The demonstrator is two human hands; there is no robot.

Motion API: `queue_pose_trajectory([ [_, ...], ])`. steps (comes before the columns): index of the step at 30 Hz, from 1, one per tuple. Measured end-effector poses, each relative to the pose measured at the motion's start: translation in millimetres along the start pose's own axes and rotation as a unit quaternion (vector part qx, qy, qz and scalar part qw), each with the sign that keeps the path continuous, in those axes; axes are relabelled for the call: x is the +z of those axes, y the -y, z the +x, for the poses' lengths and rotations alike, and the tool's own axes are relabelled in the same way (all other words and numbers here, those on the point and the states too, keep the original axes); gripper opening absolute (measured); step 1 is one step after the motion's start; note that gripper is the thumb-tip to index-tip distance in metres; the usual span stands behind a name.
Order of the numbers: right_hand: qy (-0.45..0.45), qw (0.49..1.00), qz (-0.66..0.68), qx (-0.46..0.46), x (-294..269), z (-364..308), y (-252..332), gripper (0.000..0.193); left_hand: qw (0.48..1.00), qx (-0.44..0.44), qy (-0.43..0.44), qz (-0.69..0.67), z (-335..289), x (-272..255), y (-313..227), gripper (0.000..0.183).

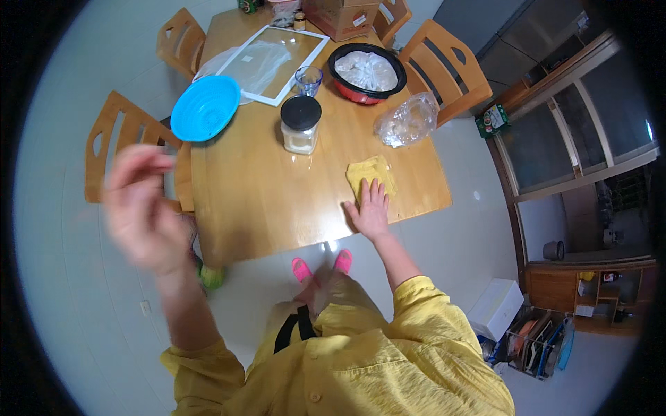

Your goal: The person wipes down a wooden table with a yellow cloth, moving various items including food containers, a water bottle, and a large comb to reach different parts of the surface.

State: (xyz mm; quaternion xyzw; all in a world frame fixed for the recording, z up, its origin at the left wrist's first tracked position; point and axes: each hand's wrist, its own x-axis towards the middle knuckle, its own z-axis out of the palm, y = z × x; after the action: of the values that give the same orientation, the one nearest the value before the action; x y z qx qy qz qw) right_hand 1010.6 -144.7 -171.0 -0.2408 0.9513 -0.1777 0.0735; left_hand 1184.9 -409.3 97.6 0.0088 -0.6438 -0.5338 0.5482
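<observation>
My right hand (371, 211) lies flat on a yellow cloth (370, 171) near the table's front right, fingers stretched out and spread. My left hand (146, 211) is raised at the table's left side, blurred by motion. Its fingers are loosely bent and apart from the thumb, with nothing visible between them. Beyond the cloth stands a clear jar (300, 139) with a black lid and pale contents low inside. A crumpled clear plastic bag (409, 119) sits to the right, close to the table's edge. A light blue basin (206, 109) rests tilted at the left edge.
On the wooden table (277, 208) are a clear cup (309, 80), a white-framed panel (316, 52) and a black-rimmed red bowl (361, 98) holding a white plastic bag. A cardboard box (341, 17) stands at the far end. Wooden chairs (444, 69) line both sides.
</observation>
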Motion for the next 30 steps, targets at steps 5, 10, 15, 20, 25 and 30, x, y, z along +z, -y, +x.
queue_pose_trajectory([
  [5,-0.049,0.996,-0.067,-0.02,-14,36,-6,0.08,0.949,-0.298,0.097,0.008,-76,17,117,0.018],
  [10,-0.104,0.99,-0.044,0.087,-23,69,-3,0.059,0.907,-0.401,0.124,0.031,-125,20,205,0.021],
  [15,-0.067,0.979,-0.023,-0.19,-9,-8,-13,0.031,0.882,-0.42,0.072,0.203,-128,57,254,0.067],
  [20,-0.142,0.989,-0.027,0.039,-88,14,-68,0.023,0.935,-0.225,0.114,0.249,-124,87,279,0.095],
  [25,-0.252,0.947,0.053,0.194,-48,106,-176,0.03,0.962,-0.265,0.045,0.054,-131,113,297,0.105],
  [30,-0.106,0.988,0.022,0.115,-23,99,-48,0.029,0.942,-0.3,-0.02,0.152,-130,105,308,0.097],
])
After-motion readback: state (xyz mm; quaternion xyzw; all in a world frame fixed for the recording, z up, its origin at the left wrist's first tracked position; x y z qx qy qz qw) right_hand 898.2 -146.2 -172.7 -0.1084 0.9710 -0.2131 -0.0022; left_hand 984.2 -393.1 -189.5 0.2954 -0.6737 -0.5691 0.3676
